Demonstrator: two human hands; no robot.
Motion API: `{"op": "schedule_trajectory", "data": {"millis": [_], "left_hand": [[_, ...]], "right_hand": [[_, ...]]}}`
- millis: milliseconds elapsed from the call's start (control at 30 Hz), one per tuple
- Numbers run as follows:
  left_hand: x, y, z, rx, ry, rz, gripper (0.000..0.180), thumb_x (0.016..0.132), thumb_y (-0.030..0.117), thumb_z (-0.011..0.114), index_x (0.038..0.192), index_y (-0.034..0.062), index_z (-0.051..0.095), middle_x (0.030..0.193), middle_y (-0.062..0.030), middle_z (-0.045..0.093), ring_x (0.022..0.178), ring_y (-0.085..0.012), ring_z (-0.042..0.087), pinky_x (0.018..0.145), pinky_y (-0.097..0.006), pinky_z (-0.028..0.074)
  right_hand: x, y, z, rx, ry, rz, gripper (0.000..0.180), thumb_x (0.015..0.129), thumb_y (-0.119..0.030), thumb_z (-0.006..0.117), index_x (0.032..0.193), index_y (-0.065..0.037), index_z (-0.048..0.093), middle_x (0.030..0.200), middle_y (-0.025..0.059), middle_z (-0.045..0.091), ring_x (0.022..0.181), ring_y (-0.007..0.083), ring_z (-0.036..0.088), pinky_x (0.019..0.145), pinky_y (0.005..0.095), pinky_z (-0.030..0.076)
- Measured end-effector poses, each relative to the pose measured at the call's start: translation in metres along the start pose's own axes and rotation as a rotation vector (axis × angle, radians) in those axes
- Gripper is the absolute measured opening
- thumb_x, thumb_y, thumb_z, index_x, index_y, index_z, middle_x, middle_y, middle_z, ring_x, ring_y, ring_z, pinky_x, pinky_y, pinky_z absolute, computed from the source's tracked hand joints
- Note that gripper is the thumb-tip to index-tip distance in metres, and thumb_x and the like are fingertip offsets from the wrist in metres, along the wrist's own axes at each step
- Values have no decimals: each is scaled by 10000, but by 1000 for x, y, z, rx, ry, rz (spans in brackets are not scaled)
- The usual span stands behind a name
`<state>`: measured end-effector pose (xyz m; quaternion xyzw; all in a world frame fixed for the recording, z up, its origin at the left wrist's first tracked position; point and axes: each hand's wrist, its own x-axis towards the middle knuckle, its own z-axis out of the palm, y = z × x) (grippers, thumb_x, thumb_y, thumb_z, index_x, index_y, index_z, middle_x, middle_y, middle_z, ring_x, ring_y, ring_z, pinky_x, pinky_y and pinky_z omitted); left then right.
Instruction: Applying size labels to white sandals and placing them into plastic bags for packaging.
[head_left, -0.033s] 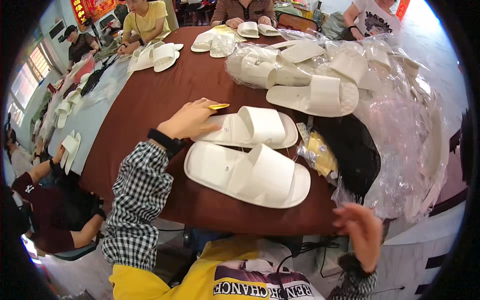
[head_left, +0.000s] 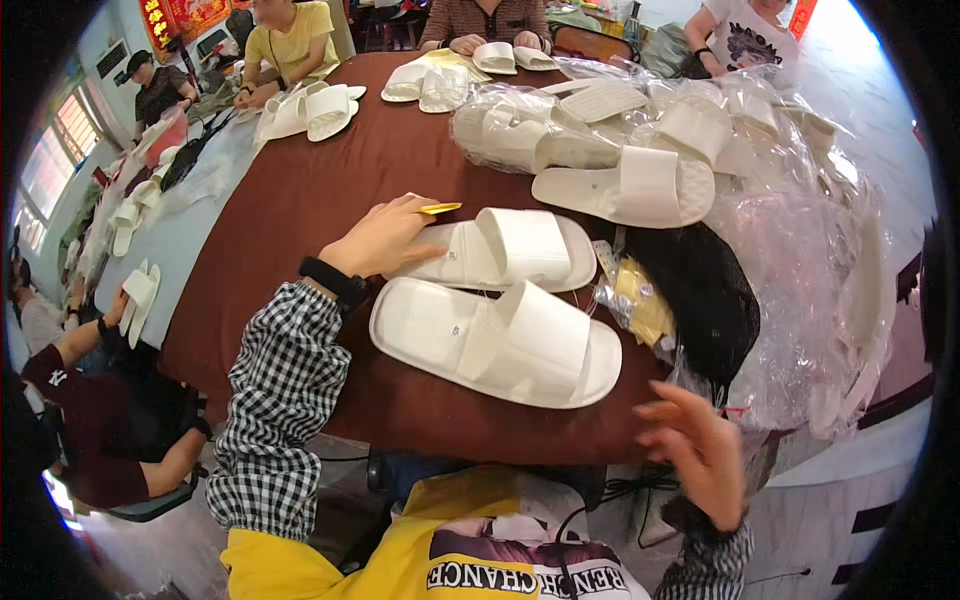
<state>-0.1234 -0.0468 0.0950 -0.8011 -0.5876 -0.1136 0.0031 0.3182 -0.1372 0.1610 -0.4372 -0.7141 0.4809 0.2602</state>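
Two white slippers lie side by side before me, the near slipper [head_left: 435,325] and the far slipper [head_left: 540,248], toes pointing right. My left hand [head_left: 385,238] rests at the far slipper's heel, thumb against it, fingers curled. A slim yellow item [head_left: 440,208] pokes out from those fingers; the rest of it is hidden, so I cannot tell its kind. My right hand [head_left: 695,450], slightly blurred, hovers by the table's near right edge, fingers apart and holding nothing. Another white slipper [head_left: 625,187] lies beyond the pair.
Clear plastic bags of slippers [head_left: 800,200] fill the right side. Black mesh [head_left: 695,300] and a small pack of yellow pieces [head_left: 640,300] lie right of the pair. More slippers [head_left: 310,110] sit farther off on the brown-covered table [head_left: 270,230]. Several people sit around it and at a side table.
My right hand has shifted a little left and away from me, its fingers more spread. The left hand stays at the far slipper's heel. The whole view has shifted very slightly.
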Motion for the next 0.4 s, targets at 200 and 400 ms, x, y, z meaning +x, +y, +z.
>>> {"op": "schedule_trajectory", "data": {"millis": [200, 400], "left_hand": [[-37, 14, 2, -75, 56, -120, 373, 857, 324, 662, 1018, -12, 681, 1245, -121, 577, 1200, -283, 500, 966, -451, 404], [-112, 63, 3, -52, 138, -511, 396, 758, 385, 781, 962, 67, 660, 1298, -139, 525, 1333, -306, 415, 1103, -649, 200]], "right_hand": [[75, 18, 60, -474, -52, -353, 569, 936, -249, 639, 1406, -3, 430, 1064, 242, 646, 832, 344, 675, 736, 372, 550], [153, 1, 74, -683, -126, -521, 718, 887, -506, 639, 1389, -32, 442, 1411, 274, 445, 1215, 449, 527, 998, 439, 465]]}}
